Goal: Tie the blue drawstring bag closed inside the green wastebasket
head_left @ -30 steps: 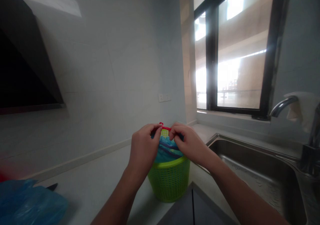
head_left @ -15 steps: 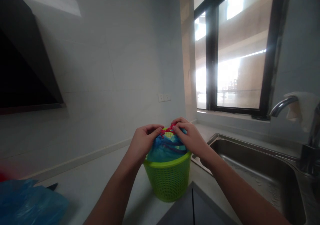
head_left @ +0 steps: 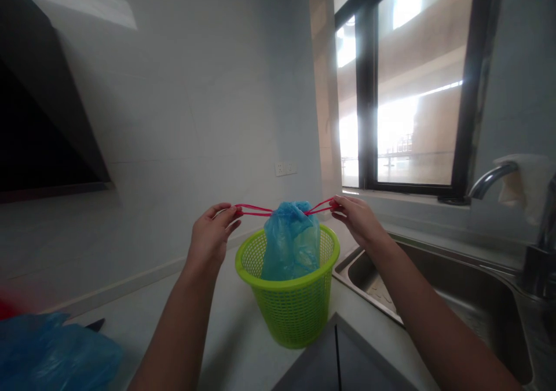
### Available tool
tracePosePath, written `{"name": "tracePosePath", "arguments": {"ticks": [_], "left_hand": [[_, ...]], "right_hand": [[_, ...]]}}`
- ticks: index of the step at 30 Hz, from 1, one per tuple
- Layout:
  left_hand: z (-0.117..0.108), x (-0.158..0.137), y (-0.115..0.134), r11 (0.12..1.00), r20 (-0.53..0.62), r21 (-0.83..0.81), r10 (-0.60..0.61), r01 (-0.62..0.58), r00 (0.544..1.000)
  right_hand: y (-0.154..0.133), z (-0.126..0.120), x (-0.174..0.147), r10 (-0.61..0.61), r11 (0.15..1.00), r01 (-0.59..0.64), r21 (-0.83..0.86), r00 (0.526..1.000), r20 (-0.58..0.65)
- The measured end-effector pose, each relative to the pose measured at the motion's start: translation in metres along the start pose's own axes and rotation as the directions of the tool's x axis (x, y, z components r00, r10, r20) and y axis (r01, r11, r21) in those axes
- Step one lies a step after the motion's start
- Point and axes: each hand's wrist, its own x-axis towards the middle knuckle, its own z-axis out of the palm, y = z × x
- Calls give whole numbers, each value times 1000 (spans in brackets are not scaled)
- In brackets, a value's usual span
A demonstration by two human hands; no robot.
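Note:
A translucent blue drawstring garbage bag [head_left: 290, 243] stands inside a green perforated plastic basket [head_left: 290, 310], its gathered top poking above the rim. Red drawstrings [head_left: 256, 211] run taut out of both sides of the bag's neck. On the left, my left hand [head_left: 214, 224] pinches one loop end between thumb and fingers. My right hand [head_left: 354, 214] is closed on the opposite loop, near the sink's corner. Both hands are above rim height, apart from the basket. What the bag contains, if anything, cannot be made out.
To the right is a steel sink [head_left: 347, 270] with a curved faucet [head_left: 493, 181]. Another blue plastic bag [head_left: 56, 353] lies at the lower left beside a dark pointed object [head_left: 95, 325]. A grey panel [head_left: 313, 362] sits in front of the basket. A wall socket [head_left: 285, 169] is behind.
My hands have moved apart from close together over the basket, drawing the red strings out to both sides. The bag's mouth has bunched shut and risen above the rim.

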Motion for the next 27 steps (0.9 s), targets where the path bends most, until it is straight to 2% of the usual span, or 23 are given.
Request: {"name": "tracePosePath", "arguments": {"ticks": [4, 7, 11, 15, 19, 21, 23, 25, 27], "left_hand": [[18, -28, 10, 995, 154, -76, -56, 68, 987], [33, -55, 8, 1000, 295, -27, 1, 7, 956], [48, -87, -6, 992, 473, 81, 49, -99, 880], [56, -102, -16, 980, 511, 110, 86, -165, 855], [57, -102, -18, 982, 495, 126, 62, -143, 866], [57, -98, -19, 983, 455, 143, 42, -119, 890], [59, -89, -20, 985, 412, 160, -8, -64, 911], [66, -75, -16, 984, 401, 174, -103, 35, 910], [76, -57, -3, 979, 409, 163, -177, 119, 895]], "right_hand": [[-11, 14, -16, -24, 997, 14, 80, 992, 124], [-18, 26, -32, -69, 997, 75, -20, 969, 236], [-21, 45, -56, -91, 981, 148, -125, 920, 381], [-18, 56, -67, -184, 954, 262, -146, 896, 404], [-14, 56, -68, -211, 931, 319, -180, 869, 448], [-13, 55, -66, -218, 899, 348, -267, 882, 417], [-11, 53, -62, -274, 837, 393, -380, 903, 331], [-10, 50, -58, -351, 779, 417, -469, 909, 224], [-10, 47, -55, -397, 758, 419, -499, 904, 156]]}}
